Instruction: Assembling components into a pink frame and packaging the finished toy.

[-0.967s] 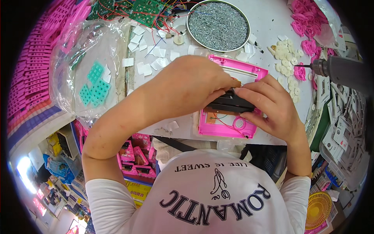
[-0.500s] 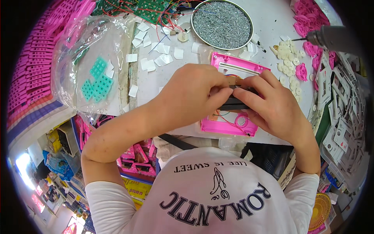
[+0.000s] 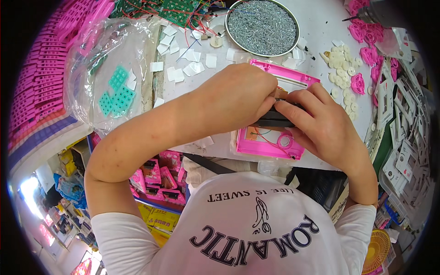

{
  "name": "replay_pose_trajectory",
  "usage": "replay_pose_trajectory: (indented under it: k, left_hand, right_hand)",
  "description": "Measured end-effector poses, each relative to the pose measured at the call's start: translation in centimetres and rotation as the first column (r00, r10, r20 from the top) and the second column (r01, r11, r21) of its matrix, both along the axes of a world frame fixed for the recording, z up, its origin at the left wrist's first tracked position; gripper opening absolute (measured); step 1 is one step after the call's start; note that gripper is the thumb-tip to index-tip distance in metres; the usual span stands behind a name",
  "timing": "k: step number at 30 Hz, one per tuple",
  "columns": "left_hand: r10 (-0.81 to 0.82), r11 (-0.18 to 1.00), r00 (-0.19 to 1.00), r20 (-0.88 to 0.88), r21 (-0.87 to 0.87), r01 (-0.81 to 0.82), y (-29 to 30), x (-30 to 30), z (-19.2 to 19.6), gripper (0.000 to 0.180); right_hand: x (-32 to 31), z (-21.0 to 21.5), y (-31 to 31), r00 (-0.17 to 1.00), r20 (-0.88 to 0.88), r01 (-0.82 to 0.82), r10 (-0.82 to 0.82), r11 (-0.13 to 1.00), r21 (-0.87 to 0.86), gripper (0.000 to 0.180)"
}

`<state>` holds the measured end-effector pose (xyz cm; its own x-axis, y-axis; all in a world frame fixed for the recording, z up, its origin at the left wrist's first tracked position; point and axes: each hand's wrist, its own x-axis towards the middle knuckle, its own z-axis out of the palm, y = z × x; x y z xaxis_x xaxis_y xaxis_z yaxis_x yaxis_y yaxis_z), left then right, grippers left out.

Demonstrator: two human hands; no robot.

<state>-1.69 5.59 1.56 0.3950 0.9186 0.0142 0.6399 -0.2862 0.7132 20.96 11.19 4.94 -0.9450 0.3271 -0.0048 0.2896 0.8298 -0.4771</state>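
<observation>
White surface (image 3: 316, 27), cluttered, seen from my head view.

Item, left hand (image 3: 238, 98): curled down over the near edge of a small black part (image 3: 274, 120), fingers closed on it together with a small brown piece (image 3: 280, 93) at the fingertips.

Item, right hand (image 3: 321, 126): fingers and thumb pinched on the same black part from the other side; both hands meet over it, touching.

Item, pink plastic housing (image 3: 270, 146): flat rectangular frame lying on the surface directly beneath my hands, near the front edge; a round pink piece and thin wires show in its lower section. The black part sits just above it; I cannot tell whether the two touch.

Item, round metal tray (image 3: 263, 23): far side of the surface, filled with small silvery screws.

Item, white square pads (image 3: 183, 68): scattered loosely left of the tray.

Item, clear plastic bag (image 3: 114, 82): far left, holding teal gridded pieces (image 3: 117, 94).

Item, green circuit boards (image 3: 176, 9): top edge, with red wires.

Item, cream round discs (image 3: 341, 59): heap right of the housing, beside pink gear-like pieces (image 3: 366, 52).

Item, stacked pink parts (image 3: 50, 59): left rim.
</observation>
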Motion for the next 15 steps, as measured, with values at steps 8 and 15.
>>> replay_pose_trajectory:
  k: [8,15]
  left_hand:
    - [0.217,0.942,0.96,-0.178,0.297,-0.158,8.4,-2.9,-2.2,0.015]
    - [0.257,0.892,0.924,-0.284,0.437,-0.113,9.1,-2.6,-3.3,0.016]
  right_hand:
    - [0.8,-0.8,0.2,0.992,-0.114,0.042,-0.052,0.995,-0.085,0.062]
    - [6.4,4.7,2.2,0.655,-0.661,0.452,-0.366,0.891,-0.045,0.067]
